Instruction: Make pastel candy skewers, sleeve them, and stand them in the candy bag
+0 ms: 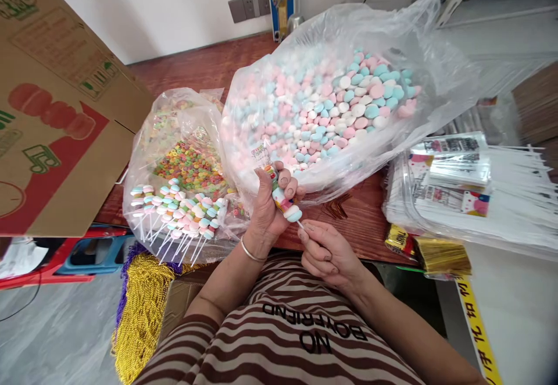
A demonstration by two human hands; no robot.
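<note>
My left hand (pixel 267 213) is wrapped round a marshmallow candy skewer (pixel 291 211), which looks to be inside a small clear printed wrapper (pixel 260 155). Its pink, white and blue marshmallows and colourful rings show between the fingers. At the lower end, my right hand (pixel 329 252) pinches the thin white stick. Behind both hands, a large clear plastic bag (pixel 375 167) lies open with pastel marshmallows (pixel 344 109) in it. To the left, finished-looking skewers (pixel 178 207) lie in a row on another clear bag (pixel 143 123) that holds small coloured ring candies (pixel 187 167).
At right are a packet of white sticks (pixel 514 193), silver printed wrappers (pixel 457 161) and gold twist ties (pixel 444 255). Several loose ties (pixel 337 206) lie on the red-brown table (pixel 192 62). A cardboard box (pixel 56 100) stands left; a blue device (pixel 284 4) is by the wall.
</note>
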